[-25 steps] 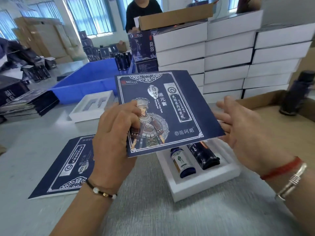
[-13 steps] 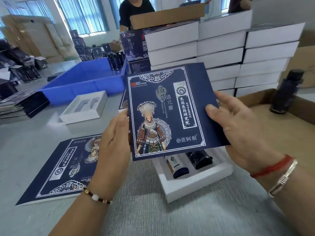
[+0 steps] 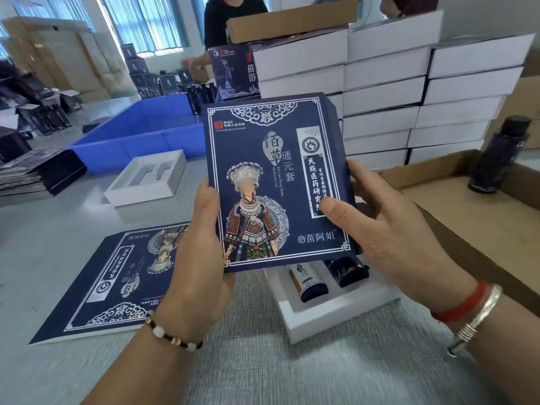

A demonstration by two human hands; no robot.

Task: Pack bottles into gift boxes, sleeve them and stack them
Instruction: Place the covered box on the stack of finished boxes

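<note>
Over grey table (image 3: 58,258), left hand (image 3: 198,238) and right hand (image 3: 388,229) are gripping sleeve (image 3: 277,185) — readying it for packed box (image 3: 336,314)

2 bottles (image 3: 327,277) lie in a tray (image 3: 336,320), stacked boxes (image 3: 380,83) behind.

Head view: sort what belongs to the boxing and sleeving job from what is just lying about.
In the job:
- blue sleeve, held by left hand and right hand
- white tray with two bottles
- stacked white boxes
- spare sleeve
- empty tray

Lying about:
- blue bin
- lone dark bottle
- cardboard flat
</note>
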